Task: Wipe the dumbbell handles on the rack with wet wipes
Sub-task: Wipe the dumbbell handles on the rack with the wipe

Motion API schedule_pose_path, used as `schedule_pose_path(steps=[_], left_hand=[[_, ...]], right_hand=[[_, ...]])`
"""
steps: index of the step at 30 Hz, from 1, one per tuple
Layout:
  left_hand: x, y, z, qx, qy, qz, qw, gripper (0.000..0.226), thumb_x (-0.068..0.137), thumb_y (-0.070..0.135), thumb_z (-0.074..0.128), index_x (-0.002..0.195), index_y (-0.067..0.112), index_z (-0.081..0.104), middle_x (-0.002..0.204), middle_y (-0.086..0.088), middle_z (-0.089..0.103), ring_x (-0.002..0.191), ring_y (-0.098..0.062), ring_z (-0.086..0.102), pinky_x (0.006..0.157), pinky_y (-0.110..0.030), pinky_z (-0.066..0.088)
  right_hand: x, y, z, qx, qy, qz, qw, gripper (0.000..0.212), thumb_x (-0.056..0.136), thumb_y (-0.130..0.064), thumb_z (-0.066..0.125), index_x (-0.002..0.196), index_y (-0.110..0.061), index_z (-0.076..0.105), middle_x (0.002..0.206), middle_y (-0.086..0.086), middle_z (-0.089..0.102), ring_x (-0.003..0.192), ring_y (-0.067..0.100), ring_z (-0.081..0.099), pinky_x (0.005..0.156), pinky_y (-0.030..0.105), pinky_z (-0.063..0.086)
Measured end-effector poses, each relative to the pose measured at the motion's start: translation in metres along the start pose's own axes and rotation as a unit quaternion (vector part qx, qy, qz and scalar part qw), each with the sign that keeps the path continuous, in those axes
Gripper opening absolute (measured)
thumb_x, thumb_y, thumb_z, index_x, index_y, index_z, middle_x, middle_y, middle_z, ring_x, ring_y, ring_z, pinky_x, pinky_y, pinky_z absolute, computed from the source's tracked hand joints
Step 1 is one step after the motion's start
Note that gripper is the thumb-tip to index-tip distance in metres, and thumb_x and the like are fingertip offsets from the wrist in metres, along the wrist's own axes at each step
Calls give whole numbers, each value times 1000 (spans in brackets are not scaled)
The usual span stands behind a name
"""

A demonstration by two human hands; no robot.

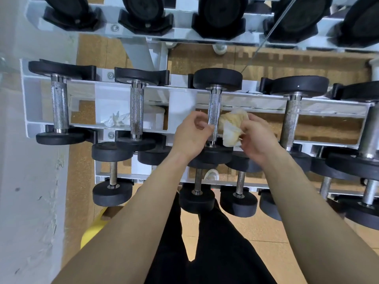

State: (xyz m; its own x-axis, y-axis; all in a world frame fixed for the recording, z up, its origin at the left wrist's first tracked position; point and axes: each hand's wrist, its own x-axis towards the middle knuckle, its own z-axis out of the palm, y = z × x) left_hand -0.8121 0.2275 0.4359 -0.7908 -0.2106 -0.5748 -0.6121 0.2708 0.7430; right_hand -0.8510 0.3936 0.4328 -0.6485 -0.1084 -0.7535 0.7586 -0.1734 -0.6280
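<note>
Rack (182, 107): white metal, three tiers in view, dumbbells lying across each.
Middle tier contents: a row of black-headed dumbbells with knurled steel handles; the heads sit in black cradles (143, 75).
Shelf debris: a crumpled clear scrap (115, 119) lies on the middle tier between the first two handles.
Dumbbell handle (214, 107): third in the middle row, between both hands.
Wet wipe (231, 128): bunched and yellowish, against the right side of that handle.
Right hand (256, 138): clasps the wipe, fingers closed round it.
Left hand (190, 136): fingers curled at the handle's left side; whether they grasp it cannot be told.
Upper tier contents: larger dumbbells (143, 9).
Lower tier contents: smaller dumbbells (112, 193).
</note>
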Motion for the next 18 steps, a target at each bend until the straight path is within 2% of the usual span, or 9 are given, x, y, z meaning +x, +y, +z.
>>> schedule_pose_path(steps=[3, 5, 6, 8, 11, 13, 15, 17, 18], left_hand=[[-4, 7, -1, -92, 19, -8, 995, 25, 99, 24, 62, 124, 22, 60, 105, 15, 63, 96, 0, 61, 82, -6, 44], [-7, 14, -5, -202, -8, -52, 978, 24, 102, 34, 55, 121, 22, 63, 111, 7, 68, 104, -8, 65, 95, -24, 50], [-8, 16, -8, -238, -28, -57, 969, 24, 103, 38, 52, 113, 20, 65, 108, 3, 70, 99, -11, 68, 92, -28, 53], [-11, 18, -15, -251, -65, -40, 965, 27, 102, 38, 56, 108, 14, 67, 103, -4, 70, 91, -14, 69, 79, -26, 56], [-12, 15, -27, -222, -86, -15, 971, 27, 94, 19, 71, 119, 8, 68, 101, -7, 71, 91, -16, 71, 78, -24, 56], [-10, 14, -34, -189, -115, 0, 975, 22, 91, 10, 72, 113, 8, 72, 95, -10, 70, 88, -18, 70, 83, -29, 57], [-10, 17, -39, -163, -135, 12, 977, 16, 90, 4, 71, 101, 12, 77, 95, -18, 70, 86, -21, 69, 84, -30, 57], [-10, 21, -44, -121, -125, 21, 985, 22, 89, 0, 70, 84, 20, 77, 106, -26, 69, 90, -20, 70, 81, -19, 56], [-10, 21, -47, -95, -120, 18, 988, 20, 88, 1, 72, 83, 20, 75, 107, -27, 67, 91, -20, 69, 77, -13, 53]], right_hand=[[-9, -8, -3, 3, -71, -1, 997, 50, 73, 14, 36, 96, -8, 74, 81, 5, 68, 77, 20, 59, 60, 28, 44], [-16, -14, -4, -34, -148, -10, 988, 56, 68, 12, 37, 101, -10, 77, 88, 8, 66, 80, 21, 58, 64, 30, 43], [-18, -16, -4, -51, -176, -11, 983, 59, 68, 15, 36, 106, -8, 75, 88, 8, 67, 79, 20, 60, 63, 28, 45], [-18, -18, -1, -70, -204, 1, 977, 61, 73, 20, 31, 113, -3, 72, 90, 9, 70, 78, 19, 64, 62, 26, 49], [-15, -20, 3, -90, -179, 17, 980, 42, 89, 13, 42, 110, -5, 73, 93, 12, 72, 84, 23, 67, 74, 35, 53], [-13, -20, 6, -123, -154, 12, 980, 22, 98, 1, 53, 107, -6, 72, 92, 11, 73, 85, 23, 69, 76, 37, 58], [-10, -19, 8, -177, -121, -22, 977, 10, 97, -10, 64, 102, -10, 73, 92, 9, 74, 84, 22, 71, 75, 37, 61], [-7, -18, 9, -245, -64, -82, 964, 4, 92, -16, 74, 95, -15, 75, 93, 7, 75, 86, 18, 71, 79, 35, 59], [-5, -18, 9, -268, -38, -108, 957, 4, 89, -16, 77, 92, -16, 75, 93, 6, 75, 85, 16, 70, 80, 33, 58]])
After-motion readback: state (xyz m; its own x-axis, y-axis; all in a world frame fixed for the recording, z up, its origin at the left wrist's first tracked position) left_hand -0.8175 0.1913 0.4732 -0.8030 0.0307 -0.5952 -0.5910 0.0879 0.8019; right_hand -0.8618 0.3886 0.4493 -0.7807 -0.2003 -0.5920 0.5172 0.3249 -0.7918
